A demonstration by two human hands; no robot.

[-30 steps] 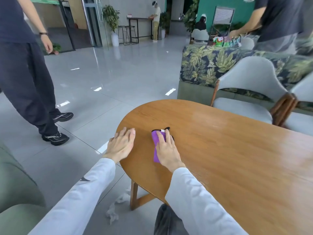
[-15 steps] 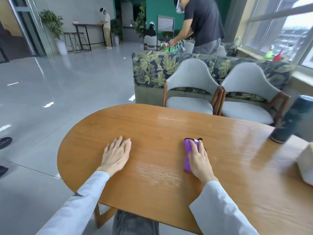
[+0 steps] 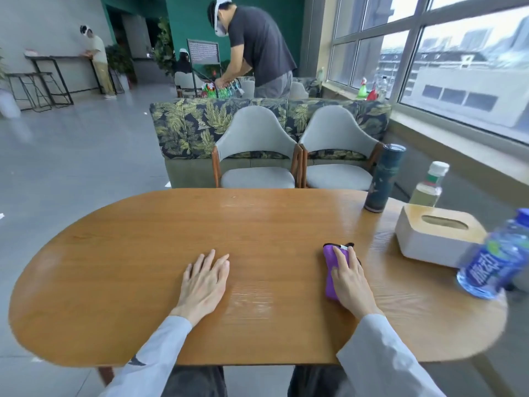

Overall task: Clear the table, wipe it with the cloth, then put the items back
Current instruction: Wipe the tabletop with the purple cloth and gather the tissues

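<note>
Wiping is under way: the right hand (image 3: 350, 277) presses flat on the folded purple cloth (image 3: 331, 267), left hand (image 3: 206, 279) spread flat, empty, on the oval wooden surface (image 3: 143, 253). Next, I'd guess, comes the patch toward the white tissue box (image 3: 435, 236) (bottles crowd there).

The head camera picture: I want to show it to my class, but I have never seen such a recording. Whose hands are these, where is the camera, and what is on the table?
There is no machine here. A person wears a camera on the head, looking forward and down, so you see their own two arms in pale sleeves.

The left hand lies flat, fingers straight, on the oval wooden table. The right hand presses flat on a folded purple cloth; there is no curled grip round it.

At the table's right end stand a dark flask, a white tissue box with a wooden top, a blue-labelled water bottle and a clear bottle with a white cap.

Behind are two grey chairs and other people.
</note>
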